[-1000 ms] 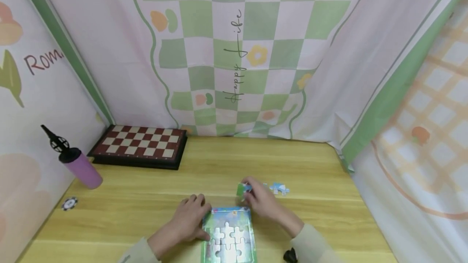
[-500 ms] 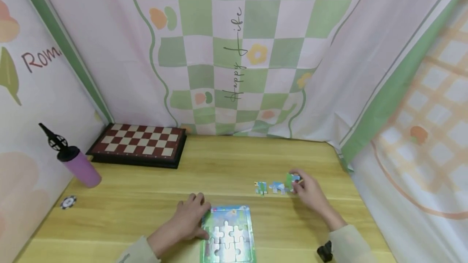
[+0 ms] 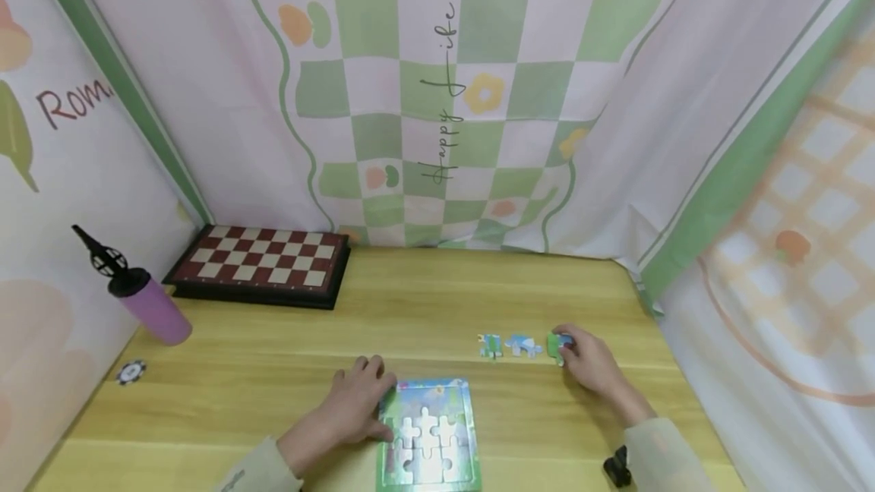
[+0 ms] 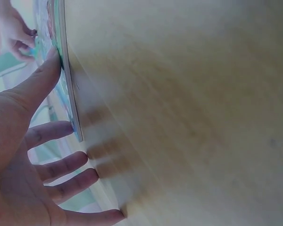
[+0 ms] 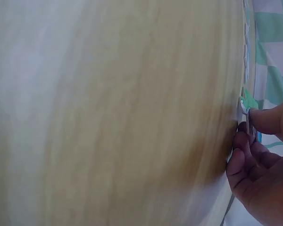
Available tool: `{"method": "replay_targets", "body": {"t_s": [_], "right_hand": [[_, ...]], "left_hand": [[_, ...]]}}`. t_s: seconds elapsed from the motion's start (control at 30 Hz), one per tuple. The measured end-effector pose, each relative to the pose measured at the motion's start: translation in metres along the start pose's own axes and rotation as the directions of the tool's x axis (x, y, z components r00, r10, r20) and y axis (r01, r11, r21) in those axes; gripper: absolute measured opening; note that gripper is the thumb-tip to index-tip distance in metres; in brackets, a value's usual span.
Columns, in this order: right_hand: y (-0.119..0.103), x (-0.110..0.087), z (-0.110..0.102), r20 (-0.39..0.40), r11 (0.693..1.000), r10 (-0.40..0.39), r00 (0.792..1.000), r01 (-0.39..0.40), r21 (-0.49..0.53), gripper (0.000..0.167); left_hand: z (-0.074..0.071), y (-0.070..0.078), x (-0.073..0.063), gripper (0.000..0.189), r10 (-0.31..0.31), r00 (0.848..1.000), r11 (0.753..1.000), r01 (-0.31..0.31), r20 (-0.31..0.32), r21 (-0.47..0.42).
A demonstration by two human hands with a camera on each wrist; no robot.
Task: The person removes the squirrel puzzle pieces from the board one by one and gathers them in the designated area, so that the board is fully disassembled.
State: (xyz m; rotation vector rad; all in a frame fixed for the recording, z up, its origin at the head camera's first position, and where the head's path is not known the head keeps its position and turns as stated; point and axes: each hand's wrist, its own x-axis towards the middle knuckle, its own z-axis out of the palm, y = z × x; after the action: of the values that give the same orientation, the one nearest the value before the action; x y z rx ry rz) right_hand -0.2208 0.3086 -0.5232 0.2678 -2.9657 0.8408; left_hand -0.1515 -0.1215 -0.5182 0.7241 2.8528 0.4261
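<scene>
At the right end of a short row, my right hand [image 3: 593,361] pinches a green and blue jigsaw piece [image 3: 555,345] between thumb and fingers, low over the table. Two more jigsaw pieces lie to its left: a green and blue one [image 3: 490,346] and a pale blue one [image 3: 523,345]. My left hand [image 3: 352,405] rests at the left side of a jigsaw puzzle board [image 3: 428,462]. In the left wrist view its thumb [image 4: 49,66] and index finger touch the board's edge [image 4: 68,89], while the other fingers spread with tips on the wood.
A folded chessboard [image 3: 263,260] lies at the back left of the table [image 3: 417,294]. Near it stand a purple bottle-shaped pump [image 3: 157,313] with a black nozzle and, lower, a poker chip [image 3: 131,372]. Patterned curtains [image 3: 437,97] enclose the back and sides.
My right hand has carried the jigsaw piece rightward from above the board to the row's right end, uncovering the other two pieces. The left hand has stayed at the board.
</scene>
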Motion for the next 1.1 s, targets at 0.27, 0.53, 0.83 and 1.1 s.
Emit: {"method": "replay_targets", "body": {"t_s": [0.27,0.53,0.83,1.1], "right_hand": [[-0.001,0.001,-0.002,0.037,0.993,-0.004,0.999,0.009,-0.115,0.033],[-0.008,0.003,-0.005,0.078,0.988,0.036,0.996,-0.023,-0.154,0.036],[-0.010,0.001,-0.004,0.066,0.986,0.053,0.996,-0.042,-0.163,0.038],[-0.014,0.003,-0.003,0.080,0.980,0.066,0.995,-0.049,-0.193,0.042]], "left_hand": [[-0.003,0.000,0.001,0.075,0.011,1.000,1.000,-0.011,0.004,0.006],[-0.004,0.001,0.000,0.076,0.002,1.000,1.000,-0.002,0.014,0.000],[-0.009,0.003,0.000,0.072,0.000,1.000,1.000,-0.001,0.024,0.006],[-0.008,0.015,-0.002,0.075,0.044,0.998,0.984,-0.053,0.052,0.173]]}}
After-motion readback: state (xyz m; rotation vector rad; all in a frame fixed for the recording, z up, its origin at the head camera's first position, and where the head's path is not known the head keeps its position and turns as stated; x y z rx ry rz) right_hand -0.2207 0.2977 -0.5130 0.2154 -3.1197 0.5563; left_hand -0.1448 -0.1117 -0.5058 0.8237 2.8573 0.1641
